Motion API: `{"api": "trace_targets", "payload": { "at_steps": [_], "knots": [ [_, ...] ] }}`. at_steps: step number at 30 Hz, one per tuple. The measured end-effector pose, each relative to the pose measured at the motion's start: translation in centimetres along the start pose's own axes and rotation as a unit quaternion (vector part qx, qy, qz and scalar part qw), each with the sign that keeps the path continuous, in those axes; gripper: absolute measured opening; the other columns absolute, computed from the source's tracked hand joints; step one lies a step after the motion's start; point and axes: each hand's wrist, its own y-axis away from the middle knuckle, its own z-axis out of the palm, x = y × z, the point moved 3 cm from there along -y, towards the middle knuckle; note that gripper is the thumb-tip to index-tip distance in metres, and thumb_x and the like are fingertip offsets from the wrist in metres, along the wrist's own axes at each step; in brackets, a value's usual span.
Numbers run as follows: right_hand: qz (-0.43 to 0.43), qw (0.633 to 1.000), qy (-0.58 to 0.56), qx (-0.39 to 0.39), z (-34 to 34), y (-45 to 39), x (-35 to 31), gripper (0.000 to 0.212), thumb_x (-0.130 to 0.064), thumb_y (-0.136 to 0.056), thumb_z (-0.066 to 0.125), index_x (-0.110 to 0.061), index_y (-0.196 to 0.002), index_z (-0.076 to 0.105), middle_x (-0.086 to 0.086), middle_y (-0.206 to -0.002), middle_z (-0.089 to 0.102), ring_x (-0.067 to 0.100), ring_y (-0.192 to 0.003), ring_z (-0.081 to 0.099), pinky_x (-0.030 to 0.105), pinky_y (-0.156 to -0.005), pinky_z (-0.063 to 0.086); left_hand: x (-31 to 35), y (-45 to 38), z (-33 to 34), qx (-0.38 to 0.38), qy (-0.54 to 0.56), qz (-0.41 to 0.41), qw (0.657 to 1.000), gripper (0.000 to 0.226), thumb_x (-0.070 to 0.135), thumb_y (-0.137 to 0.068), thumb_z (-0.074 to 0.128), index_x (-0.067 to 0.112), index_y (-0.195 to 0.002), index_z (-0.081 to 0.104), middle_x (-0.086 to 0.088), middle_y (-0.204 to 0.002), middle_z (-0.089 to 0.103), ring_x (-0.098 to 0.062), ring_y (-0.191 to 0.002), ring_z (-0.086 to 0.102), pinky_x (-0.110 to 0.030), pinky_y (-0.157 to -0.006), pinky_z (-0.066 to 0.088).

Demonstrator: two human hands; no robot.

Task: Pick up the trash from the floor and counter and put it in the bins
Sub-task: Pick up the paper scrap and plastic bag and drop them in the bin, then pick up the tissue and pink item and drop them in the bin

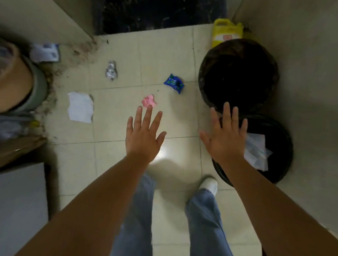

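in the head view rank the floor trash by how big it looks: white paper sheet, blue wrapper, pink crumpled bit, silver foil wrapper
1. flat white paper sheet, clearly the largest
2. blue plastic wrapper
3. crumpled pink scrap and crumpled silver foil wrapper: these look about alike, so no ranking between them; the left hand's fingertips hide part of the pink one.

Glossy tiled floor (pixel 119 160); crinkled foil wrapper (pixel 111 72); matt white paper (pixel 80 107); shiny blue plastic packet (pixel 174 83).

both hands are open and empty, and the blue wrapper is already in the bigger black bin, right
Not quite. The left hand and right hand are open and empty, but the blue wrapper lies on the floor tiles beside the bigger black bin, not in it. The head view shows this.
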Motion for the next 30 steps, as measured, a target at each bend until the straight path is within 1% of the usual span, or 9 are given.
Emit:
{"api": "trace_targets", "payload": {
  "at_steps": [5,8,11,14,19,22,25,27,30],
  "knots": [
    [-0.048,0.998,0.032,-0.012,0.0,-4.0,-12.9,0.077,-0.064,-0.084,0.012,-0.021,-0.148,0.012,0.014,-0.160,0.002,0.033,-0.147,-0.001,0.053,-0.119,0.002,-13.8,-1.1,1.1,-0.017,0.040,-0.073,0.996,0.062,0.050,-0.099,0.016,0.026,-0.151,-0.008,-0.001,-0.161,-0.013,-0.025,-0.149,-0.014,-0.041,-0.122,-0.002],
    [-0.030,0.996,0.057,-0.065,2.3,-6.6,-19.9,0.067,-0.055,-0.094,0.021,-0.024,-0.148,-0.004,0.010,-0.159,-0.013,0.029,-0.147,-0.013,0.048,-0.120,-0.006,-21.9,-2.6,2.3,-0.029,0.050,-0.079,0.995,0.063,0.050,-0.099,0.017,0.026,-0.151,-0.007,-0.001,-0.161,-0.013,-0.025,-0.149,-0.014,-0.041,-0.122,-0.003],
    [-0.013,0.994,0.055,-0.089,5.0,-8.3,-26.1,0.066,-0.053,-0.095,0.022,-0.025,-0.148,-0.006,0.009,-0.159,-0.014,0.028,-0.147,-0.014,0.046,-0.120,-0.006,-29.2,-4.3,3.6,-0.033,0.053,-0.081,0.995,0.064,0.050,-0.099,0.017,0.025,-0.151,-0.008,-0.001,-0.161,-0.014,-0.025,-0.149,-0.014,-0.041,-0.122,-0.004],
    [0.014,0.992,0.055,-0.115,7.9,-9.9,-29.9,0.066,-0.053,-0.095,0.021,-0.025,-0.148,-0.006,0.008,-0.159,-0.015,0.026,-0.147,-0.015,0.045,-0.121,-0.006,-35.0,-7.1,5.7,-0.036,0.072,-0.101,0.992,0.062,0.048,-0.099,0.019,0.025,-0.152,-0.006,-0.001,-0.161,-0.013,-0.026,-0.149,-0.014,-0.042,-0.122,-0.003],
    [0.027,0.987,0.081,-0.139,13.2,-14.4,-32.8,0.063,-0.050,-0.096,0.018,-0.024,-0.148,-0.008,0.007,-0.159,-0.015,0.025,-0.147,-0.015,0.042,-0.121,-0.005,-39.5,-12.9,10.3,-0.038,0.080,-0.114,0.990,0.063,0.048,-0.099,0.019,0.024,-0.152,-0.005,-0.001,-0.162,-0.011,-0.027,-0.149,-0.012,-0.043,-0.122,-0.001],
    [0.046,0.987,0.071,-0.138,18.2,-18.6,-32.6,0.060,-0.046,-0.098,0.017,-0.022,-0.149,-0.002,0.007,-0.160,-0.010,0.025,-0.147,-0.011,0.041,-0.121,-0.002,-39.8,-16.7,13.2,-0.024,0.103,-0.109,0.988,0.063,0.046,-0.099,0.023,0.023,-0.152,0.000,-0.002,-0.162,-0.007,-0.027,-0.150,-0.009,-0.043,-0.122,0.002],
    [0.081,0.988,0.049,-0.120,24.1,-23.3,-31.2,0.059,-0.043,-0.098,0.021,-0.017,-0.149,0.007,0.009,-0.160,0.001,0.026,-0.148,-0.002,0.043,-0.121,0.006,-39.5,-21.7,17.3,-0.024,0.103,-0.098,0.990,0.063,0.043,-0.100,0.026,0.021,-0.152,-0.001,-0.003,-0.162,-0.007,-0.027,-0.150,-0.008,-0.042,-0.122,0.004],
    [0.101,0.988,0.039,-0.109,28.0,-26.1,-29.6,0.059,-0.043,-0.098,0.025,-0.015,-0.149,0.012,0.011,-0.160,0.008,0.028,-0.148,0.006,0.045,-0.121,0.013,-39.4,-25.5,20.7,-0.040,0.107,-0.098,0.989,0.063,0.040,-0.101,0.028,0.019,-0.153,-0.001,-0.005,-0.162,-0.005,-0.027,-0.150,-0.004,-0.041,-0.122,0.010],
    [0.110,0.988,0.038,-0.103,32.7,-29.7,-27.0,0.065,-0.048,-0.095,0.032,-0.016,-0.148,0.014,0.011,-0.159,0.009,0.029,-0.147,0.010,0.048,-0.119,0.020,-39.1,-30.6,25.3,-0.053,0.123,-0.113,0.985,0.066,0.042,-0.100,0.033,0.016,-0.152,0.003,-0.010,-0.161,0.007,-0.029,-0.149,0.011,-0.042,-0.117,0.027]
  ]
}}
